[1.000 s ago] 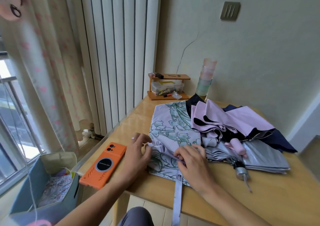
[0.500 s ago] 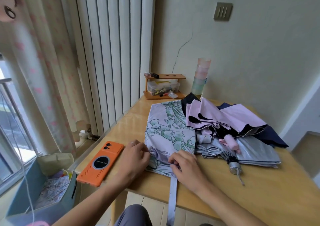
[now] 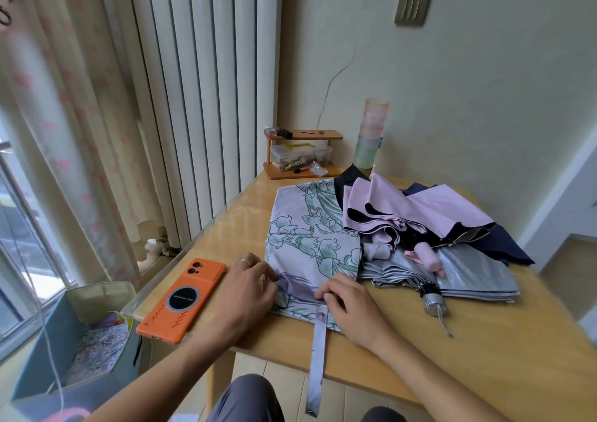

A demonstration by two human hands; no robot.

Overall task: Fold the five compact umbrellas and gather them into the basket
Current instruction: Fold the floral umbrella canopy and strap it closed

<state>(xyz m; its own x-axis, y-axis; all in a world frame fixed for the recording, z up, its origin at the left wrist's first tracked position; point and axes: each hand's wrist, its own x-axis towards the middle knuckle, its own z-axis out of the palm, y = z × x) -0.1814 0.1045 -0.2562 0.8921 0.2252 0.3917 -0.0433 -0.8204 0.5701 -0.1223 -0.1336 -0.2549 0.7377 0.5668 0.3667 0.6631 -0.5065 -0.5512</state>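
Both hands, left and right, still pinch the floral umbrella, now gathered narrower.

No legible text anywhere. Orange phone case near counter's left front edge bears small white lettering inside dark ring, too blurred to read.

A single head-worn wide-angle view looks forward and down, close over the worktop, toward the corner wall.
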